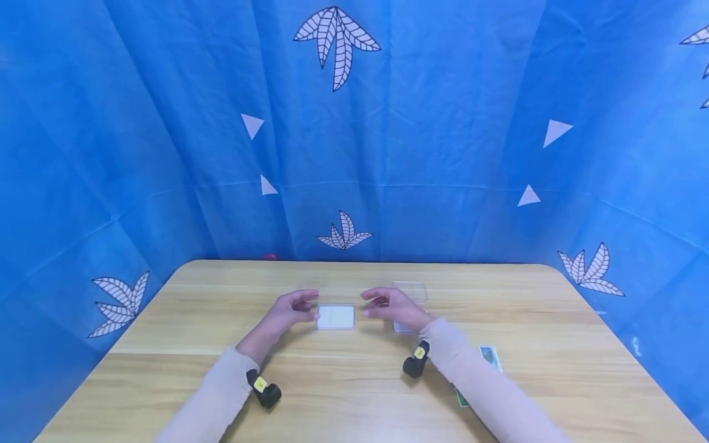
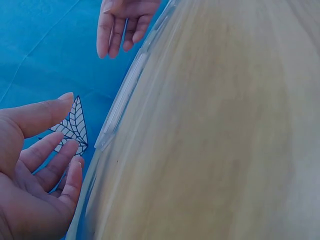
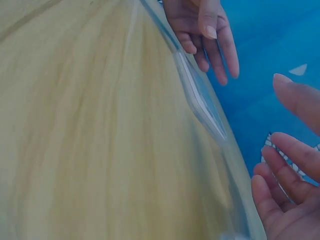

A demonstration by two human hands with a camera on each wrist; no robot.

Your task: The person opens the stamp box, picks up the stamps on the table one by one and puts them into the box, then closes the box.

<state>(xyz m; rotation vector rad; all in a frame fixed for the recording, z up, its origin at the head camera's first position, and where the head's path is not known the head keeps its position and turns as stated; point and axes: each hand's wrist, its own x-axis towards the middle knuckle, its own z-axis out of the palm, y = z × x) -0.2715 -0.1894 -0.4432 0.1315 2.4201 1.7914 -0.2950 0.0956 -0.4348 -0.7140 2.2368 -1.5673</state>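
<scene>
A flat clear case (image 1: 335,317) with white contents lies on the table between the two hands; in both wrist views it shows edge-on. My left hand (image 1: 290,309) is at its left side, thumb and fingers apart and loosely bent, with nothing in the grasp; the left wrist view shows this hand (image 2: 45,165) with its palm up close. To the right of the case, my right hand (image 1: 394,306) hovers with relaxed fingers, also holding nothing, as the right wrist view of the hand (image 3: 290,180) confirms. A second white-filled case (image 1: 403,327) is partly hidden beneath the right hand.
An empty-looking transparent lid or tray (image 1: 411,291) lies behind the right hand. Green printed cards (image 1: 490,355) lie at the right, partly covered by the right sleeve (image 1: 471,375). A blue curtain (image 1: 443,154) hangs behind the wooden table (image 1: 332,394).
</scene>
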